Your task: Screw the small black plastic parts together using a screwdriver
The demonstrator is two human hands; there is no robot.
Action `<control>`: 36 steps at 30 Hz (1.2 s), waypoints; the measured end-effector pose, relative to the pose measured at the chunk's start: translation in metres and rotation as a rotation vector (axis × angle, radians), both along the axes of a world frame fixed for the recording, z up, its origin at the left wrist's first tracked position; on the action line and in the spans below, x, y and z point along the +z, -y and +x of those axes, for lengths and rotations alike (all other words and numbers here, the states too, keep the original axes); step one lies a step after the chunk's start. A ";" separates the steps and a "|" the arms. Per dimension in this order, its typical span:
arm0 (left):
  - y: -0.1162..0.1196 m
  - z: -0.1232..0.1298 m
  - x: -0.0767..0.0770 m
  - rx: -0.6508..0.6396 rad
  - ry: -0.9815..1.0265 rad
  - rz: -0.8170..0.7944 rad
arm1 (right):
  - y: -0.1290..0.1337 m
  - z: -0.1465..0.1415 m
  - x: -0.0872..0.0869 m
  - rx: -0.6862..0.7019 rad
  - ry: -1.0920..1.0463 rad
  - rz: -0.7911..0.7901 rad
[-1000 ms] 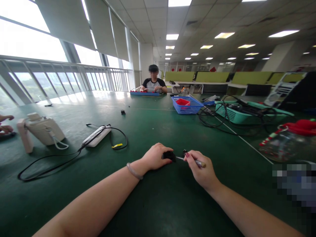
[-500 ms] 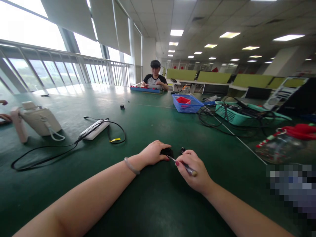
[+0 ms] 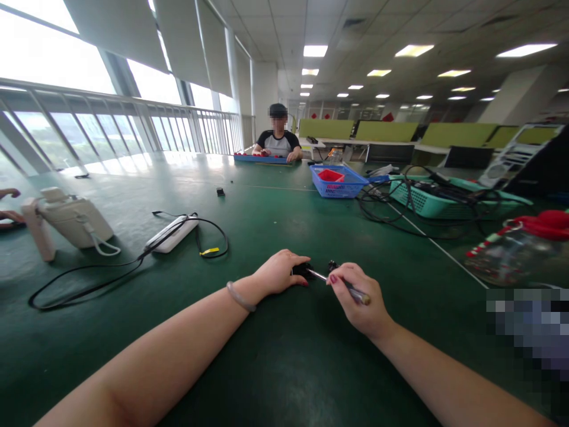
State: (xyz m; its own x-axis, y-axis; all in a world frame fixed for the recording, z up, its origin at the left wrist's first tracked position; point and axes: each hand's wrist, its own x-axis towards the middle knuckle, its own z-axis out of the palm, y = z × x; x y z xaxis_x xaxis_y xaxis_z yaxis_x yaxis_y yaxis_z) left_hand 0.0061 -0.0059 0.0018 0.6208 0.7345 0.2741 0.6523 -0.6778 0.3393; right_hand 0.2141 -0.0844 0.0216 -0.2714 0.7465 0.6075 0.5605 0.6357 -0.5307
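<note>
My left hand [image 3: 281, 271] is closed around a small black part [image 3: 303, 270] on the green table, thumb and fingers gripping it from the left. In my right hand [image 3: 359, 296] is a screwdriver [image 3: 319, 276] with a thin metal shaft and a partly see-through handle. Its shaft points left, and the tip reaches the black part. Another small black piece [image 3: 332, 265] lies just beyond my right fingers; I cannot tell whether they touch it. What exactly the black part is cannot be made out.
A white power bank [image 3: 173, 233] with a black cable lies left, near a beige bottle [image 3: 77, 219]. Blue [image 3: 340, 182] and teal baskets [image 3: 422, 198] with tangled cables stand right, by a red-lidded jar [image 3: 520, 255]. A person [image 3: 279, 142] sits opposite; another person's hands [image 3: 9, 210] show at left.
The screwdriver and my right hand have shifted slightly right, and more of the shaft shows. My left hand keeps its hold on the black part. The person opposite has lowered a hand.
</note>
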 end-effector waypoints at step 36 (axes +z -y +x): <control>0.012 0.003 0.010 0.203 -0.033 0.137 | -0.050 0.039 -0.011 -0.310 -0.805 -0.291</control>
